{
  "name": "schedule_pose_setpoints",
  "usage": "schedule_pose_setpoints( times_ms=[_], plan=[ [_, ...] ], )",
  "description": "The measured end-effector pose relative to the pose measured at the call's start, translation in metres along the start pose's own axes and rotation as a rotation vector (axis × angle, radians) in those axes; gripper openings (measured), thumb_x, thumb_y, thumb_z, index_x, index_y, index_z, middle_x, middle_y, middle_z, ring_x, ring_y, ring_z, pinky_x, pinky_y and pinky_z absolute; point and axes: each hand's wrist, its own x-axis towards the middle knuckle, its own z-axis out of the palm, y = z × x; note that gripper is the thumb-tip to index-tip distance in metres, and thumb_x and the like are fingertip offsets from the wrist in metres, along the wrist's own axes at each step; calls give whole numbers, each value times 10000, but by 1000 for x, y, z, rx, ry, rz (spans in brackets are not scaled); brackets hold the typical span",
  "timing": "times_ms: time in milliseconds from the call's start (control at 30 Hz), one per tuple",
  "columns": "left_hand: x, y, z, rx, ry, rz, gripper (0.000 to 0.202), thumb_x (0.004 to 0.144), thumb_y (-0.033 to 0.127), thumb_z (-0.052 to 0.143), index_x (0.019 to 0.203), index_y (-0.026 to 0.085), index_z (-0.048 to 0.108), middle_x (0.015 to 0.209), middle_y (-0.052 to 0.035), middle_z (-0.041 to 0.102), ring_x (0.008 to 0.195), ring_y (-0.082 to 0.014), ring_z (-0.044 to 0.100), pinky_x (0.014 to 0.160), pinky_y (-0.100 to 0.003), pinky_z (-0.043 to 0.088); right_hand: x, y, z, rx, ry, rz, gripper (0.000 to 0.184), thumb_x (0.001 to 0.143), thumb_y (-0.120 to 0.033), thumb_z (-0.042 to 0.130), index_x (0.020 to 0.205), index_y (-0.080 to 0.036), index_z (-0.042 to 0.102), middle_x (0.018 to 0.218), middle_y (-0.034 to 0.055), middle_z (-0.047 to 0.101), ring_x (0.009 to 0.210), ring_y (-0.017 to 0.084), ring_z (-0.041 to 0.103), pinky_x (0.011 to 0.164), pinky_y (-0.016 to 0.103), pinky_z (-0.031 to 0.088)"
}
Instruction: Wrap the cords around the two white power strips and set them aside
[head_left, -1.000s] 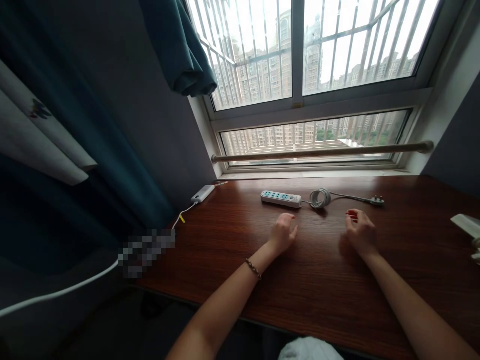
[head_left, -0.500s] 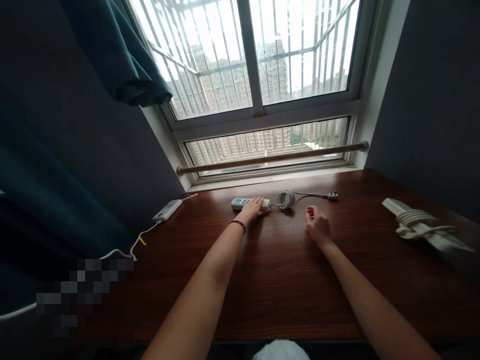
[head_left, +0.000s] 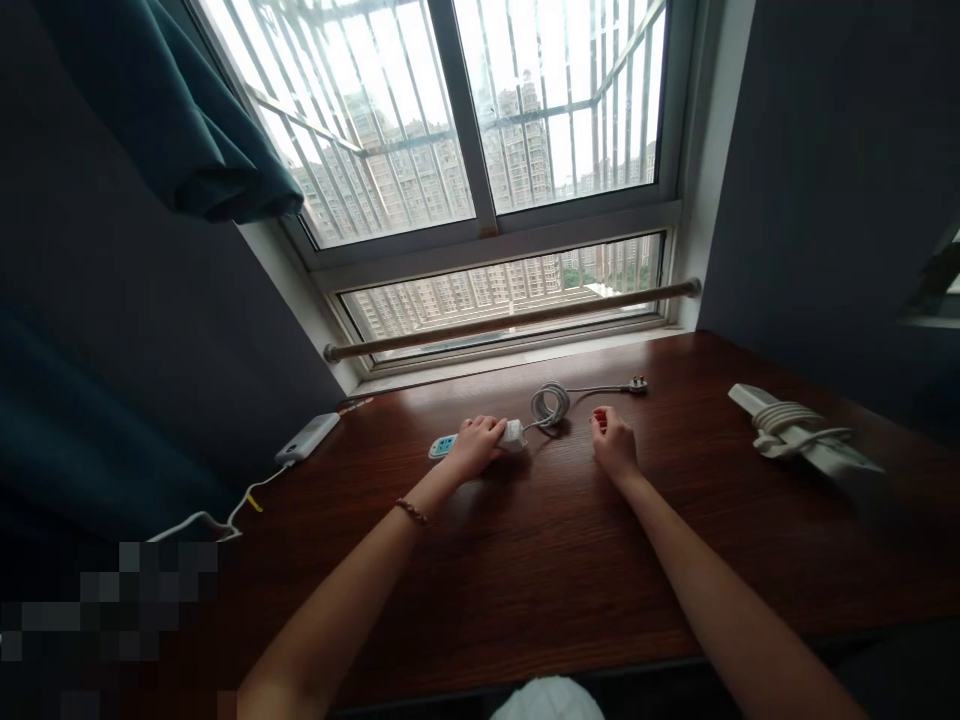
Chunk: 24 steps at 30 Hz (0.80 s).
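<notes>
A white power strip point(head_left: 444, 446) with blue-green socket faces lies near the middle of the brown wooden table point(head_left: 525, 560). My left hand point(head_left: 477, 446) is closed over its middle from above, hiding most of the sockets. From its right end runs a grey cord, wound into a loose coil point(head_left: 551, 405), and the cord ends in a plug point(head_left: 637, 385) with its prongs up. My right hand point(head_left: 615, 442) rests near the table surface, curled into a fist, to the right of the coil and below the plug. Nothing shows inside that fist.
At the right lies another white power strip point(head_left: 814, 440) with its cord wrapped round it. On the left a white adapter-like box point(head_left: 307, 438) has a white cable trailing off. Beyond the table stand a window rail point(head_left: 517, 322) and a barred window; a blue curtain point(head_left: 187, 140) hangs at left.
My left hand has closed further round the power strip, which has come a little nearer to me. The view has swung right. My right hand stays curled.
</notes>
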Motion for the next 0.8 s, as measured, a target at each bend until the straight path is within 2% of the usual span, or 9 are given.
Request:
schedule_pose_setpoints(
  times_ms=[133,333,467,633,733,800],
  plan=[
    [-29,4,-6,-6,30,19,530,761,427,525,1241,244,394,1147,-84,506,1052,-250,412,853,-368,270,0,2,0,48,-3,57,183,754,-293,431,847,-170,529,820,88,626,700,180,573,710,319,434],
    [-49,3,-10,-17,-21,49,548,743,439,546,1242,263,403,1176,-80,502,1066,-247,420,883,-381,238,6,12,1,178,-8,198,163,726,-300,454,809,-179,525,778,78,635,730,191,593,775,381,439],
    [-55,3,-13,-18,-70,48,550,747,435,541,1251,271,396,1187,-87,498,1075,-252,422,890,-391,228,6,12,12,382,-151,271,197,731,-296,443,864,-174,522,836,87,647,750,180,617,707,357,491],
    [-54,6,-15,-19,-107,38,546,750,409,545,1258,289,387,1189,-87,490,1086,-256,414,891,-396,232,-3,2,26,621,-373,252,339,648,-264,590,979,-204,547,1071,60,609,999,168,561,853,330,453],
    [-53,8,-13,-9,-117,14,530,750,392,546,1248,283,400,1185,-98,495,1079,-264,418,886,-403,241,-6,0,28,740,-419,296,380,618,-237,629,988,-203,552,1093,51,591,1062,165,519,919,339,407],
    [-53,9,-12,-1,-116,2,523,747,381,551,1238,274,408,1182,-103,498,1071,-272,425,879,-412,254,-6,1,26,774,-413,338,344,622,-236,628,955,-192,555,1033,54,607,1017,160,542,898,332,423]
  ],
)
